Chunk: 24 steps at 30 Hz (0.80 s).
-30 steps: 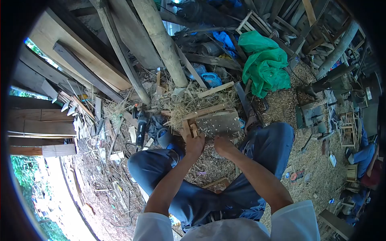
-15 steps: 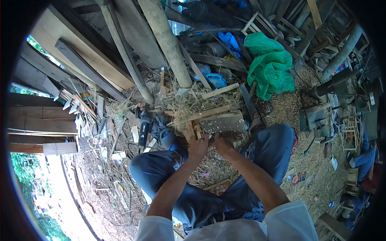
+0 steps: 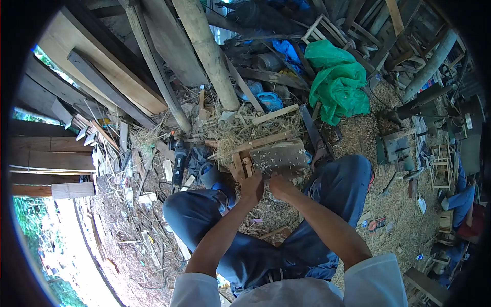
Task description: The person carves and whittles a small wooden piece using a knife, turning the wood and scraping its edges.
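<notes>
My left hand (image 3: 252,187) is closed at the near end of a light wooden piece (image 3: 238,168) that has a slot or opening in it. Close by on the right, my right hand (image 3: 281,186) is curled into a grip, its fingertips turned toward the left hand; whatever it holds is too small or hidden to make out. Just beyond both hands lies a dark flat wooden board (image 3: 281,155) sprinkled with pale chips. A light wooden strip (image 3: 262,141) runs along the board's far side.
A black angle grinder (image 3: 180,161) lies on the left, near my foot in a blue sandal (image 3: 210,176). Beyond the board stands a wooden post (image 3: 212,56), with a green plastic sheet (image 3: 337,84) to its right. Shavings and offcuts cover the ground. Another person's leg (image 3: 460,199) shows far right.
The view has shifted slightly. My hands have drawn a little toward me along the wooden piece, and more of its slotted part shows. Both hands stay closed.
</notes>
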Each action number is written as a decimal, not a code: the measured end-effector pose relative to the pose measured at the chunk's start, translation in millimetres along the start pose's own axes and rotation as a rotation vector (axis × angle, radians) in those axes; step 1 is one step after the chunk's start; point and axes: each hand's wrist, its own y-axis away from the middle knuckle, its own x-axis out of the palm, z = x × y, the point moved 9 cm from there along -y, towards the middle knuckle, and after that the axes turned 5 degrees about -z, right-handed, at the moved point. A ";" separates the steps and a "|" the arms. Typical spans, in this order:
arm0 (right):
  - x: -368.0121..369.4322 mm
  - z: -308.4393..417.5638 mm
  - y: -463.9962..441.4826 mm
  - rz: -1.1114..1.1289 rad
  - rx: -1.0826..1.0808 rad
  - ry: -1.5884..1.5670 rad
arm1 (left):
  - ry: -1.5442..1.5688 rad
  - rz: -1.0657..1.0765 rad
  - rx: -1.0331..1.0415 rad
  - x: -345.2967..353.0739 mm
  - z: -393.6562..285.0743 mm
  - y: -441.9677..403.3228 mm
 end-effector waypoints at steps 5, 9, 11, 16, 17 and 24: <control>16.0 -2.4 -12.1 -0.069 0.039 0.049 | 0.028 0.041 -0.071 1.1 2.0 -3.9; 10.2 0.9 -5.9 -0.078 0.149 0.063 | -0.056 0.045 -0.071 9.5 7.7 -5.9; 7.4 -0.4 -6.4 -0.109 0.182 0.057 | -0.086 0.037 -0.054 9.5 6.6 -5.7; 7.4 4.5 -5.1 -0.124 0.104 0.172 | -0.116 -0.044 -0.052 -7.3 -1.3 -3.5; 0.3 2.6 -7.7 -0.150 0.104 0.177 | -0.121 -0.067 -0.040 -12.8 -4.7 -8.7; 16.8 -7.2 -8.0 -0.183 0.195 -0.193 | -0.251 -0.194 0.102 -8.9 -7.4 1.5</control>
